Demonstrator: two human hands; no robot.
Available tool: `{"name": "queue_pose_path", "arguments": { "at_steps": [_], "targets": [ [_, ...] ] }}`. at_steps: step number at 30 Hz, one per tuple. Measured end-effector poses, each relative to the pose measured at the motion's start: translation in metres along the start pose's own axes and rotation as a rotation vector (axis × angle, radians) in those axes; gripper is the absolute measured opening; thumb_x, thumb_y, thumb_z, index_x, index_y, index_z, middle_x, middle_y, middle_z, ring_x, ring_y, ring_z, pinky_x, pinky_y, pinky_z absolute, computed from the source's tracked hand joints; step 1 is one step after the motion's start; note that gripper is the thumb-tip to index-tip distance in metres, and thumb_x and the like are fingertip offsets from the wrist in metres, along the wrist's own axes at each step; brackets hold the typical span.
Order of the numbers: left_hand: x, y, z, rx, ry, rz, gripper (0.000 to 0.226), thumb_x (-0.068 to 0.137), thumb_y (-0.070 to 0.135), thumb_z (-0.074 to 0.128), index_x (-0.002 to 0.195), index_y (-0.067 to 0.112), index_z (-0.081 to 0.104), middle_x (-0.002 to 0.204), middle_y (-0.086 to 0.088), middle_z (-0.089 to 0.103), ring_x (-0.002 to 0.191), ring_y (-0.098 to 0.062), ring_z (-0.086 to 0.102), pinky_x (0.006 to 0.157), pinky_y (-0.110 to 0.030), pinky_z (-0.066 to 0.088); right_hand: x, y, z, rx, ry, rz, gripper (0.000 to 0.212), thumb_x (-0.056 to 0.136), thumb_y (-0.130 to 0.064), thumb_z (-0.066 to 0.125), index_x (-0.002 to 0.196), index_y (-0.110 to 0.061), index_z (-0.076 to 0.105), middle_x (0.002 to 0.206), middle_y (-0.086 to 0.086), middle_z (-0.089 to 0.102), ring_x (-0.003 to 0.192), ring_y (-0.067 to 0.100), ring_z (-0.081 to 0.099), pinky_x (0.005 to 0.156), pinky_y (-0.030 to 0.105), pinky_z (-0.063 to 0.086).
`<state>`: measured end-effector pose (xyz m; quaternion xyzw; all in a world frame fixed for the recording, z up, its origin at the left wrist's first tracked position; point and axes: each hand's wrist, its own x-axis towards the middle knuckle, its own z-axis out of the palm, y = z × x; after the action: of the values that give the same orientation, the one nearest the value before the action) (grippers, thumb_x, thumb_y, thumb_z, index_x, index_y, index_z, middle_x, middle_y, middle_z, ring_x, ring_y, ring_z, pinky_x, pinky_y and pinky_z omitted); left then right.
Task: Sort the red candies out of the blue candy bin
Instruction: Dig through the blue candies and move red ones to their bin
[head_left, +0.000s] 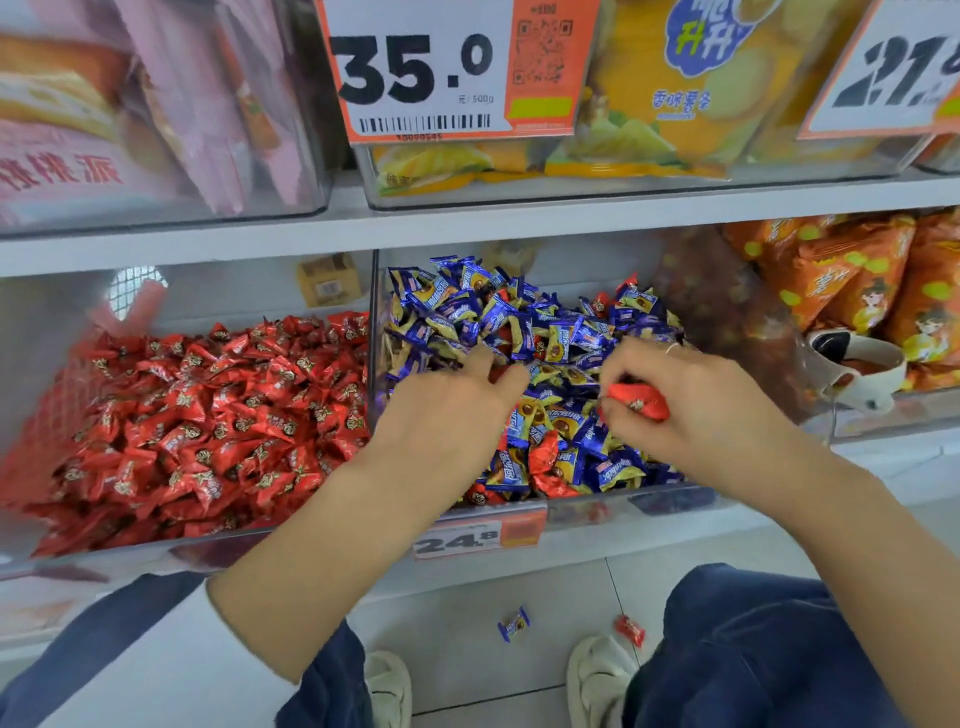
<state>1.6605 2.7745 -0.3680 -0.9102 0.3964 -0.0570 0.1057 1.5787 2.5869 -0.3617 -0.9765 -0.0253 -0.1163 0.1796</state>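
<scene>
A clear bin (670, 501) on the lower shelf holds a heap of blue candies (524, 322) with several red candies mixed in, some near the front (545, 467). My left hand (447, 410) lies on the blue heap, fingers stretched forward among the wrappers and touching a red piece. My right hand (696, 405) hovers over the right part of the bin and grips red candies (641, 400) in curled fingers. The bin on the left is full of red candies (208, 415).
A clear divider wall (371, 338) separates the two bins. A scoop (857, 371) sits in the bin of orange packets to the right. On the floor lie a blue candy (514, 623) and a red candy (629, 630) between my shoes. A shelf (467, 218) hangs above.
</scene>
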Motion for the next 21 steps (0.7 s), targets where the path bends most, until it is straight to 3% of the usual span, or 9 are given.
{"name": "queue_pose_path", "arguments": {
  "at_steps": [3, 6, 8, 10, 13, 15, 18, 21],
  "targets": [
    [-0.006, 0.000, 0.009, 0.006, 0.071, 0.029, 0.026, 0.098, 0.029, 0.039, 0.123, 0.023, 0.040, 0.124, -0.012, 0.048, 0.062, -0.025, 0.059, 0.041, -0.027, 0.022, -0.009, -0.013, 0.009, 0.026, -0.081, -0.129, 0.017, 0.080, -0.047, 0.049, 0.088, -0.032, 0.046, 0.084, -0.010, 0.059, 0.071, 0.015, 0.059, 0.060, 0.037, 0.050],
    [-0.007, -0.005, 0.015, -0.074, 0.176, 0.068, 0.041, 0.092, 0.046, 0.032, 0.099, 0.019, 0.061, 0.088, -0.009, 0.062, 0.038, -0.023, 0.052, 0.039, -0.017, 0.013, -0.010, -0.014, 0.018, -0.010, -0.086, -0.205, 0.024, 0.080, -0.051, 0.054, 0.095, -0.035, 0.044, 0.090, -0.009, 0.059, 0.071, 0.020, 0.063, 0.053, 0.036, 0.051],
    [-0.007, -0.004, 0.017, -0.123, 0.181, 0.095, 0.051, 0.090, 0.053, 0.025, 0.104, 0.020, 0.061, 0.089, -0.006, 0.061, 0.047, -0.025, 0.058, 0.039, -0.021, 0.023, -0.010, -0.013, 0.021, -0.052, -0.075, -0.246, 0.032, 0.081, -0.047, 0.058, 0.110, -0.038, 0.049, 0.094, -0.009, 0.061, 0.072, 0.019, 0.065, 0.050, 0.030, 0.048],
    [-0.008, -0.004, 0.016, -0.162, 0.144, 0.085, 0.055, 0.089, 0.060, 0.023, 0.121, 0.026, 0.050, 0.109, 0.000, 0.056, 0.074, -0.024, 0.065, 0.049, -0.028, 0.037, -0.010, -0.012, 0.023, -0.116, -0.073, -0.278, 0.039, 0.080, -0.044, 0.058, 0.118, -0.038, 0.054, 0.093, -0.009, 0.061, 0.068, 0.016, 0.064, 0.046, 0.024, 0.041],
    [-0.012, -0.007, 0.010, -0.267, 0.097, 0.150, 0.051, 0.089, 0.061, 0.035, 0.131, 0.032, 0.039, 0.123, 0.007, 0.048, 0.096, -0.021, 0.061, 0.065, -0.032, 0.045, -0.008, -0.009, 0.029, -0.133, -0.087, -0.306, 0.026, 0.078, -0.040, 0.061, 0.103, -0.033, 0.063, 0.090, -0.007, 0.062, 0.062, 0.017, 0.064, 0.042, 0.024, 0.042],
    [-0.014, -0.007, 0.009, -0.252, 0.111, 0.162, 0.044, 0.092, 0.055, 0.039, 0.131, 0.033, 0.037, 0.122, 0.008, 0.048, 0.097, -0.021, 0.061, 0.065, -0.030, 0.043, -0.007, -0.006, 0.032, -0.126, -0.080, -0.297, 0.021, 0.078, -0.040, 0.060, 0.096, -0.030, 0.065, 0.088, -0.006, 0.061, 0.062, 0.017, 0.063, 0.045, 0.024, 0.043],
    [-0.016, -0.011, 0.014, -0.258, 0.196, 0.133, 0.034, 0.096, 0.047, 0.039, 0.126, 0.033, 0.038, 0.111, 0.008, 0.053, 0.082, -0.020, 0.063, 0.055, -0.027, 0.036, -0.004, 0.002, 0.030, -0.089, -0.053, -0.220, 0.019, 0.082, -0.039, 0.058, 0.095, -0.027, 0.065, 0.091, -0.004, 0.061, 0.068, 0.023, 0.064, 0.050, 0.032, 0.052],
    [-0.020, -0.021, 0.005, -0.451, 0.255, 0.102, 0.027, 0.093, 0.046, 0.044, 0.119, 0.036, 0.041, 0.107, 0.011, 0.056, 0.074, -0.014, 0.062, 0.055, -0.027, 0.042, 0.003, 0.006, 0.025, 0.025, 0.010, -0.065, 0.016, 0.085, -0.038, 0.065, 0.095, -0.026, 0.068, 0.086, -0.016, 0.055, 0.073, 0.013, 0.060, 0.062, 0.031, 0.050]
  ]
}}
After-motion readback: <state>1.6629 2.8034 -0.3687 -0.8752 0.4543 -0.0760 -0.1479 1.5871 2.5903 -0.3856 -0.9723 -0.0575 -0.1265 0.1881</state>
